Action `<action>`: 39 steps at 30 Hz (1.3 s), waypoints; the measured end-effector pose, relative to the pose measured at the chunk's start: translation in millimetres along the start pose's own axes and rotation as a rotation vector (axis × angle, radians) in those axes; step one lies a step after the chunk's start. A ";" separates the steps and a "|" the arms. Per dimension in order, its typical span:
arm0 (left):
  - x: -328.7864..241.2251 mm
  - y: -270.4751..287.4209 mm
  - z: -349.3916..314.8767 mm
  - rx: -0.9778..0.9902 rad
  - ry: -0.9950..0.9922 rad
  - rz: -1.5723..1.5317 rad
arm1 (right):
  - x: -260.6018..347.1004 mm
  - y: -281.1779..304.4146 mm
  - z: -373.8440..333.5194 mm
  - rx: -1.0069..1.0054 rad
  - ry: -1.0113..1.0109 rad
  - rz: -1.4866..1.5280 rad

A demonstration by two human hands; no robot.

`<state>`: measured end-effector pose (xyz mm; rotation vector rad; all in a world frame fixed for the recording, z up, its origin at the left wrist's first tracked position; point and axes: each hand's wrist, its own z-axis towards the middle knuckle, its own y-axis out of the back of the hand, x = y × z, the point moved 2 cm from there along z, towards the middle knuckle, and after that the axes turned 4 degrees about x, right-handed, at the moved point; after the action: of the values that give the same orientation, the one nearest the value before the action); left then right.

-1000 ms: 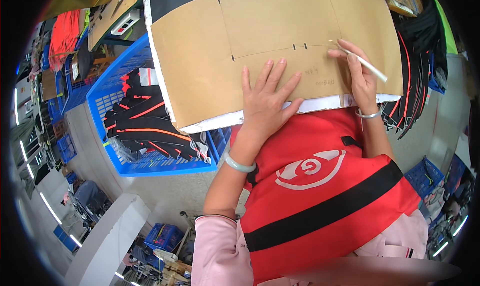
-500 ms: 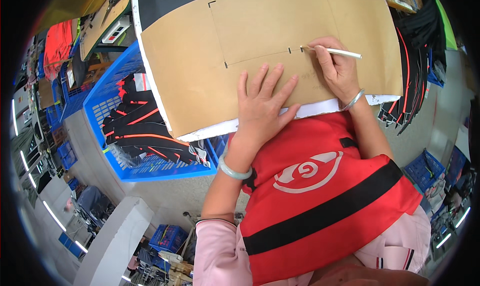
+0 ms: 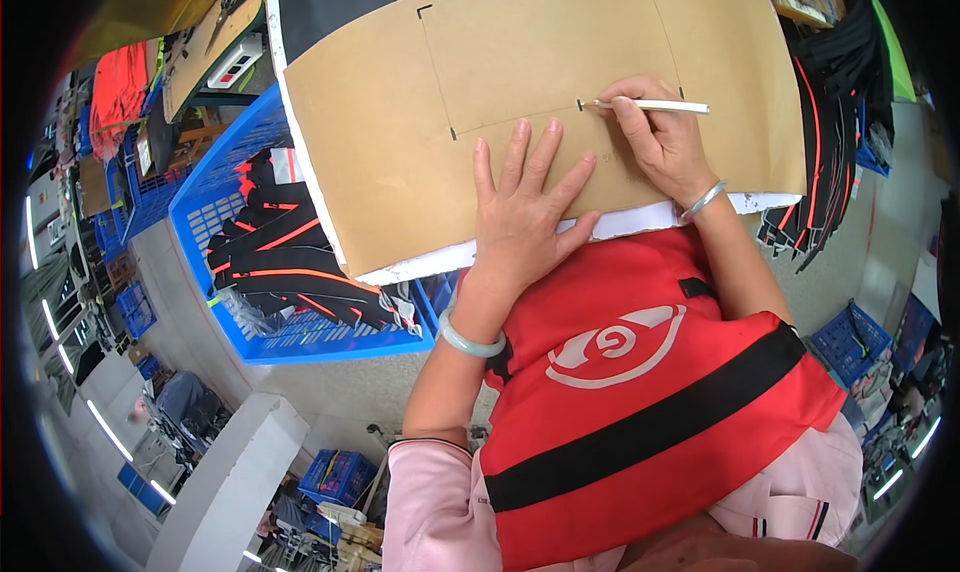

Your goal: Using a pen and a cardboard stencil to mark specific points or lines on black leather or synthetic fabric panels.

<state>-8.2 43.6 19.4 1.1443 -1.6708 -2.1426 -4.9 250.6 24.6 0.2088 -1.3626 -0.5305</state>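
A large sheet of brown paper [image 3: 370, 162] covers the table in front of me. Thin lines and short black corner marks are on it, outlining a box. Pinched in my right hand [image 3: 665, 137] is a slim white pencil [image 3: 672, 106], its tip at the lower line beside a short black mark. My left hand [image 3: 525, 197] lies flat on the paper's near part, fingers spread, just below that line. White paper [image 3: 430, 264] shows from under the brown sheet along the near edge.
Left of the table stands a blue plastic crate [image 3: 335, 347] holding black garments with orange stripes [image 3: 290, 272]. More black striped garments [image 3: 815, 172] hang at the right edge. A wooden table with a white power strip [image 3: 236, 60] is at the far left.
My right hand has shifted slightly left with the pencil, its tip now nearer the left one of the two short marks. The left hand stays almost in place.
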 end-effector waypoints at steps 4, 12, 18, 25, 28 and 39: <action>1.1 -1.6 0.1 0.002 -0.021 0.023 | 3.5 -1.2 2.8 0.027 0.073 -0.165; 0.0 -1.5 0.3 -0.008 -0.022 0.011 | -2.6 0.5 4.0 0.079 0.069 -0.119; -4.4 -0.9 0.2 -0.007 0.004 -0.015 | -40.3 40.7 -10.1 -0.190 -0.192 0.345; -2.8 3.9 0.9 0.028 0.016 0.031 | -52.1 73.4 -29.0 -0.225 -0.171 0.216; -2.1 3.4 1.9 0.035 0.016 0.036 | -52.2 74.3 -27.3 -0.200 -0.173 0.206; -4.6 7.8 5.8 0.078 0.016 0.047 | -46.4 74.0 -24.7 -0.168 -0.145 -0.025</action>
<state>-11.2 47.9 28.8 1.1281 -1.7712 -2.0515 31.4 332.7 11.6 0.0512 -1.4493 -0.6882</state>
